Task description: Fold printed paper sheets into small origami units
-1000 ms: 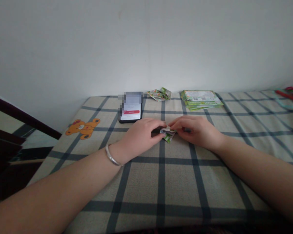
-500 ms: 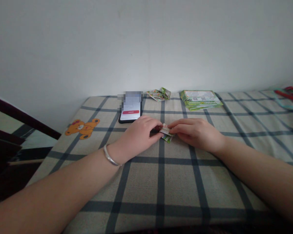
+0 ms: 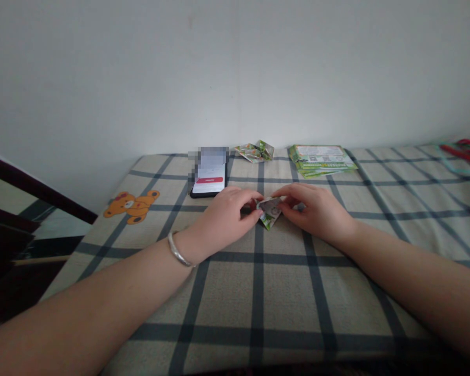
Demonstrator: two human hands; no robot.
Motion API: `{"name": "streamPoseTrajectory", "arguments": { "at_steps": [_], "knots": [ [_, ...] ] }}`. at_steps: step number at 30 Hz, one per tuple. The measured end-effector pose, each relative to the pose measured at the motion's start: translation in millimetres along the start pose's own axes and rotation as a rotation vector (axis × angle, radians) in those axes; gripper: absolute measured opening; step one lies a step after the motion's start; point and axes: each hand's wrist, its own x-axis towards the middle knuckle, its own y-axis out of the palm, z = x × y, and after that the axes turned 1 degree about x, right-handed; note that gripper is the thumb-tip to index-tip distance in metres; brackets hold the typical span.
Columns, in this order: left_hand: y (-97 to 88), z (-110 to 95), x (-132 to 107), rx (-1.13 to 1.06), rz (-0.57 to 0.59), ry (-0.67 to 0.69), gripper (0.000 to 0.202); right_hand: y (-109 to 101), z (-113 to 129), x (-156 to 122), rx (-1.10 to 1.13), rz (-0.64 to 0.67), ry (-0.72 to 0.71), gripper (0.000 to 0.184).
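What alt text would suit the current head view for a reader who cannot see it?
The left hand, a bangle on its wrist, and the right hand pinch a small folded paper over a checked tablecloth. Beyond them, near the wall, lie a phone, another folded piece and a stack of green printed sheets.

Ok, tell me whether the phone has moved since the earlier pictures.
No: the phone has shifted no way against the orange bear figure beside it.
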Motion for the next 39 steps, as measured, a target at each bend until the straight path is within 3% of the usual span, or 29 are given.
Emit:
{"name": "streamPoseTrajectory", "arguments": {
  "at_steps": [5, 11, 23, 39],
  "knots": [
    [0.6, -5, 1, 0.066, -0.001, -0.076, 0.015, 1, 1, -1, -0.012, -0.012, 0.011, 0.019],
    [5.4, -4, 3, 0.08, -0.016, -0.189, 0.008, 2, 2, -1, -0.113, -0.016, -0.086, 0.017],
    [1.0, -4, 0, 0.082, -0.037, -0.113, 0.011, 3, 3, 0, -0.179, 0.052, -0.16, 0.005],
    [-7.3, -13, -1, 0.339, 0.125, -0.125, 0.013, -5, 3, 0, -0.398, 0.178, -0.484, 0.023]
  ]
}}
